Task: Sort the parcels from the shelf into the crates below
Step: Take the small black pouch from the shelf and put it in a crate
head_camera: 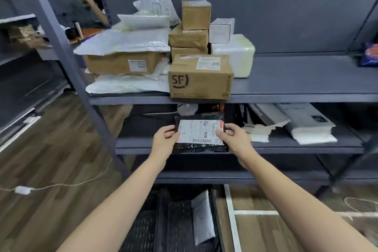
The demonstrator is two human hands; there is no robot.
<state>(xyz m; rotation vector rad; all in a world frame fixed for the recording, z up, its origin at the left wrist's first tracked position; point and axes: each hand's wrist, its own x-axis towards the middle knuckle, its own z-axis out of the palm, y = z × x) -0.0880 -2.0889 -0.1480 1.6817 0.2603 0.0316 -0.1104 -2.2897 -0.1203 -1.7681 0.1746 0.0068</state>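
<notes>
Upper shelf (pixel 126 100), left end: stack of white poly mailers (pixel 126 41) on a flat carton (pixel 120 63), not yet sorted.

Left hand (pixel 164 138): fingers curled round the left edge of the black parcel (pixel 199 147), thumb on the label's left margin.

Black crate (pixel 143 231) is on the floor near me, below the parcel, with a grey mailer (pixel 201 217) already in it.

The parcel is in mid-air in front of the middle shelf, just below the SF box (pixel 200 76), label up, roughly level.

Handling guess: thin glossy poly bag, soft contents, light. The film looks slippery, and it'll likely sag if held by one corner. Doesn't look fragile. Best hold is the opposite short edges, as now. For one hand, pinch across the flat middle with the thumb on the paper label, which should grip better than film.

Right hand (pixel 232 138): fingers wrapped under the right edge, thumb on the label's right end.
</notes>
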